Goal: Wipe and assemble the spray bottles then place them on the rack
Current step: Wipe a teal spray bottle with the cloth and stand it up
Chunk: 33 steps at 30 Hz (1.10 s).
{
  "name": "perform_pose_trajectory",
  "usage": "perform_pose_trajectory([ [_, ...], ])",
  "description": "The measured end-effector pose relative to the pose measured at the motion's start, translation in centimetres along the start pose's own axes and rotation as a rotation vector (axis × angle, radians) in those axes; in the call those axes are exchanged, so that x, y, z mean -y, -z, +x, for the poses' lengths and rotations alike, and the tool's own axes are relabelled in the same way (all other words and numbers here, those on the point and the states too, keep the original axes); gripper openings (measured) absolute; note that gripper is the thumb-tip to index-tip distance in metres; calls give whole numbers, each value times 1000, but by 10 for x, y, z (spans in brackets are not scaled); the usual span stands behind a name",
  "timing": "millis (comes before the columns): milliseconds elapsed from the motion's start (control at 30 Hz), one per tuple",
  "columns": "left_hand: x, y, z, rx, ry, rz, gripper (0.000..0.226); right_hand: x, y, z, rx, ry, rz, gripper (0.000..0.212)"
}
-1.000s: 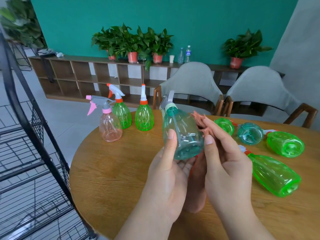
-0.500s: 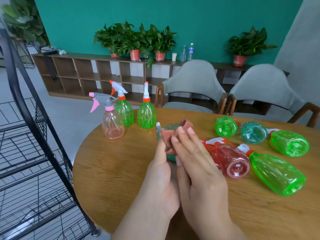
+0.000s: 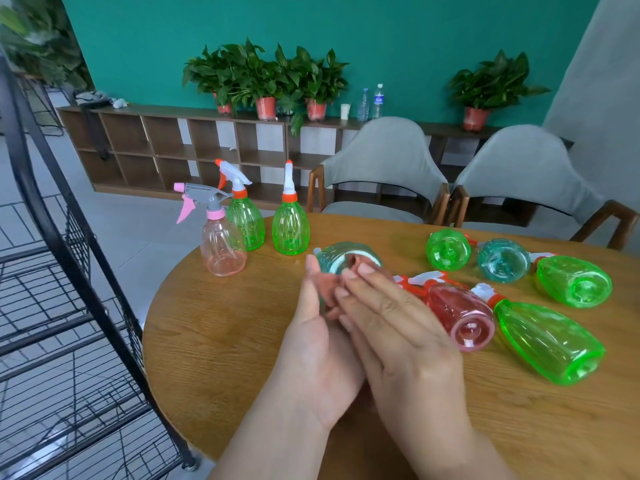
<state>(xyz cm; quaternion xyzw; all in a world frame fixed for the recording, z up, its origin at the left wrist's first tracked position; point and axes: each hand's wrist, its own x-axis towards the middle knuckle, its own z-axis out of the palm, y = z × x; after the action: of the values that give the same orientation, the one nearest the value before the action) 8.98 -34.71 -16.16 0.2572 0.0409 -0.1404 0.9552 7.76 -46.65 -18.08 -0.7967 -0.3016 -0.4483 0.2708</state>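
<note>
1. In the lower centre of the frame, the left hand [image 3: 322, 344] and the right hand [image 3: 405, 344] are held together over the worktop [image 3: 221, 334].
2. The teal bottle [image 3: 341, 256] is held in the left hand with the thumb laid up its side. The other fingers are hidden under the right hand.
3. A pink cloth [image 3: 327, 284] is pressed onto the bottle by the flat, straight fingers of the right hand.
4. Since a second ago the bottle has been tipped from upright and lowered. Wiping is therefore judged to be under way, with racking not yet due.
5. At right of centre, a red bottle [image 3: 460, 317] and a green bottle [image 3: 550, 341] are seen lying on their sides.
6. Farther off, at centre left, a pale pink bottle [image 3: 223, 251] is seen standing upright with its sprayer fitted.
7. The rack [image 3: 69, 271] is seen at the left edge.
</note>
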Motion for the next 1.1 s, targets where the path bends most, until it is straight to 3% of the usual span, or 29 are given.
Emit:
perform_pose_trajectory([
  [133, 1, -2, -1, 41, 3, 99, 82, -8, 14, 11, -106, -143, -45, 23],
  [367, 8, -10, -4, 12, -32, 213, 69, -6, 25, 22, -219, -183, 5, 18],
  [533, 8, -1, 3, 1, -28, 41, 56, 15, 6, 10, -90, -86, 118, 17],
  [667, -4, 6, 6, -13, 1, -2, 59, 5, 11, 10, -15, -70, 146, 15],
  [800, -1, -5, -5, -7, 4, 132, 69, -3, 22, 17, -93, -133, 45, 18],
  [933, 10, -15, -9, 7, 25, 112, 63, 2, 24, 23, -200, -223, 21, 20],
  [1100, 0, -4, 1, -36, 19, 32, 62, 6, 14, 13, 10, -127, 241, 16],
])
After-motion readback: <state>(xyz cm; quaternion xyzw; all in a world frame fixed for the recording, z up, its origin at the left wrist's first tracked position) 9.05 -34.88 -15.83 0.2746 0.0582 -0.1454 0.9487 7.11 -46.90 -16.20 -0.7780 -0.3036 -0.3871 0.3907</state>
